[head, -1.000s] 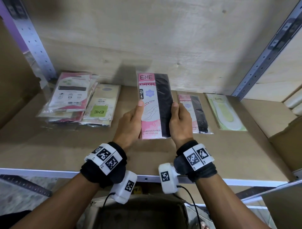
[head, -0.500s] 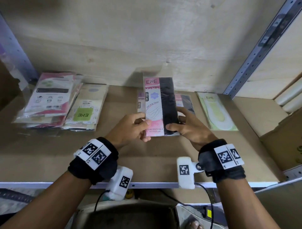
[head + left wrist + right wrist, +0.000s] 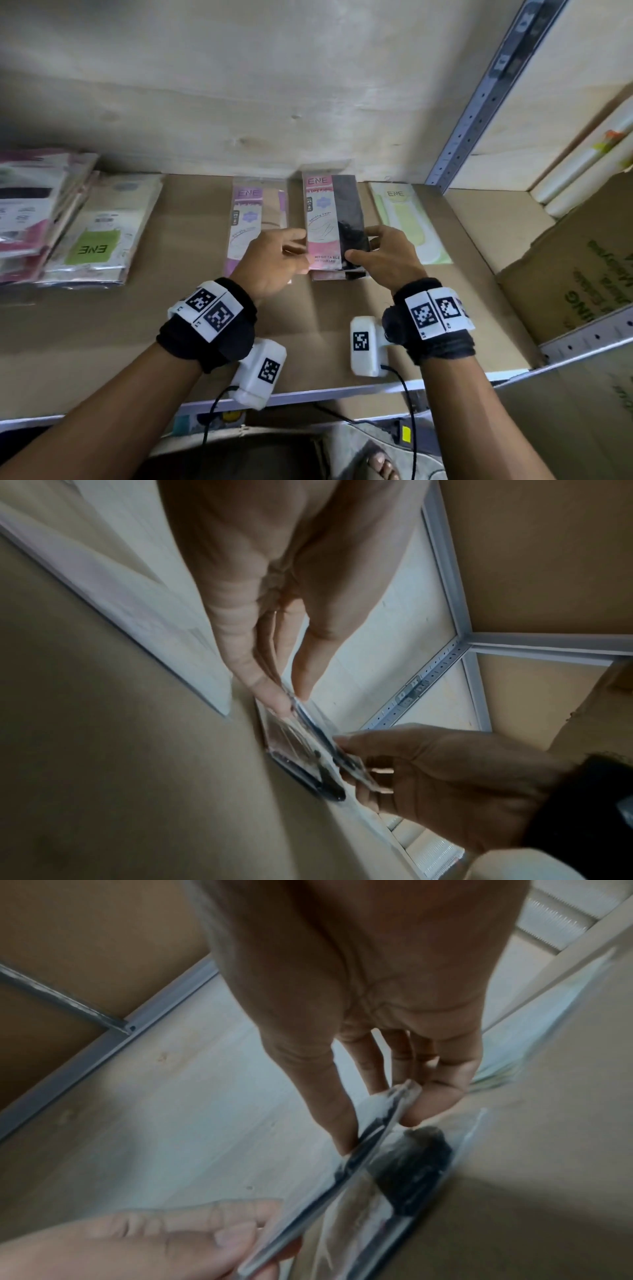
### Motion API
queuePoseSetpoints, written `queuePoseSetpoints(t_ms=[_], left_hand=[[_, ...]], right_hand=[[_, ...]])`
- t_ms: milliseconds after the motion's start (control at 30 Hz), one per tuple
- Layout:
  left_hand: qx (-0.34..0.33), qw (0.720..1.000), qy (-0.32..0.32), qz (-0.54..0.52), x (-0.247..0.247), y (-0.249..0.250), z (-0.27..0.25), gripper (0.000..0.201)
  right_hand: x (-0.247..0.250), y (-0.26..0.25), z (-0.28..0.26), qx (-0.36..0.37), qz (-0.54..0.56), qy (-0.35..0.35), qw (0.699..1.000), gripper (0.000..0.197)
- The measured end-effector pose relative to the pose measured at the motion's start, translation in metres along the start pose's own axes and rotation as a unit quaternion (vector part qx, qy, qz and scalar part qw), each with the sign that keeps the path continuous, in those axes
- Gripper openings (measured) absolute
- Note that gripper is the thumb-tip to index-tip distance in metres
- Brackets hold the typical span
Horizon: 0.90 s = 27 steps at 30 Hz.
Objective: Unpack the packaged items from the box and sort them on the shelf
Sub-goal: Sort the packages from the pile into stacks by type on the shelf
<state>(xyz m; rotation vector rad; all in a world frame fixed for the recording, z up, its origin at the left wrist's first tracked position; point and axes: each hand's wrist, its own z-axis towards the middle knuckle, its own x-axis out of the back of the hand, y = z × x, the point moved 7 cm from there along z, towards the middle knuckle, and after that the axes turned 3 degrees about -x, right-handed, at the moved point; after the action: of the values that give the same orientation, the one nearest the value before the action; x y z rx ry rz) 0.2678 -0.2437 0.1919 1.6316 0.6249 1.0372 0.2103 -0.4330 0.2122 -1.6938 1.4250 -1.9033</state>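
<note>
Both hands hold one pink-and-black ENE stocking packet (image 3: 334,219) low over the shelf board (image 3: 171,329). My left hand (image 3: 294,251) pinches its left edge and my right hand (image 3: 363,245) pinches its right edge. A matching packet (image 3: 337,275) lies flat right under it, with only its near edge showing in the head view. In the right wrist view the held packet (image 3: 373,1139) is tilted above that lying packet (image 3: 418,1164), thumb (image 3: 435,1099) on one side and fingers on the other. The left wrist view shows the left fingertips (image 3: 274,693) on the packet (image 3: 308,739).
A purple ENE packet (image 3: 253,219) lies to the left and a pale green one (image 3: 407,222) to the right. Two packet stacks (image 3: 99,233) (image 3: 24,212) sit at the far left. A printed cardboard box (image 3: 582,274) stands at the right, beyond a metal upright (image 3: 479,102). An open box (image 3: 239,455) is below.
The packet has moved right and down, from upright in front of me to lying low over the matching packet. Both hands have slid to its lower side edges.
</note>
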Motion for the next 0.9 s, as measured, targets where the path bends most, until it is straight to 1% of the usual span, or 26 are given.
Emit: queuePoseSetpoints(t_ms=[100, 233, 300, 400, 567, 633, 700, 733, 800, 867, 900], left_hand=[[0.005, 0.999, -0.027, 0.031, -0.006, -0.001, 0.005, 0.047], [0.0, 0.999, -0.028, 0.022, -0.009, -0.002, 0.006, 0.038], [0.002, 0.999, -0.033, 0.017, -0.009, -0.004, 0.006, 0.037], [0.004, 0.999, -0.039, 0.0, -0.012, -0.006, 0.007, 0.036], [0.0, 0.998, -0.047, -0.038, -0.015, -0.006, 0.008, 0.03], [-0.001, 0.998, -0.053, -0.046, -0.016, -0.004, 0.006, 0.032], [0.005, 0.997, -0.052, -0.054, -0.017, -0.004, 0.007, 0.033], [0.008, 0.997, -0.046, -0.056, -0.016, -0.003, 0.006, 0.034], [0.001, 0.999, -0.021, -0.036, -0.008, 0.001, 0.005, 0.031], [-0.019, 1.0, 0.009, 0.018, 0.007, 0.007, 0.003, 0.022], [-0.023, 0.999, 0.026, 0.03, 0.017, 0.009, 0.001, 0.023]], right_hand=[[-0.003, 0.005, 0.001, -0.013, -0.034, 0.005, 0.999, 0.044], [-0.007, 0.006, 0.004, -0.024, -0.059, 0.009, 0.998, 0.045], [-0.009, 0.008, 0.004, -0.031, -0.061, 0.002, 0.998, 0.042], [-0.009, 0.008, 0.004, -0.03, -0.069, 0.0, 0.997, 0.032], [-0.009, 0.007, 0.002, -0.028, -0.058, 0.007, 0.998, 0.027], [-0.01, 0.008, 0.002, -0.035, -0.057, 0.005, 0.998, 0.027], [-0.009, 0.008, 0.002, -0.041, -0.054, 0.0, 0.998, 0.031], [-0.009, 0.009, 0.002, -0.046, -0.054, -0.003, 0.997, 0.036], [-0.005, 0.009, 0.001, -0.058, -0.056, 0.002, 0.997, 0.054], [0.004, 0.004, -0.002, -0.05, -0.059, 0.037, 0.996, 0.067], [0.009, -0.002, -0.005, -0.036, -0.059, 0.061, 0.996, 0.066]])
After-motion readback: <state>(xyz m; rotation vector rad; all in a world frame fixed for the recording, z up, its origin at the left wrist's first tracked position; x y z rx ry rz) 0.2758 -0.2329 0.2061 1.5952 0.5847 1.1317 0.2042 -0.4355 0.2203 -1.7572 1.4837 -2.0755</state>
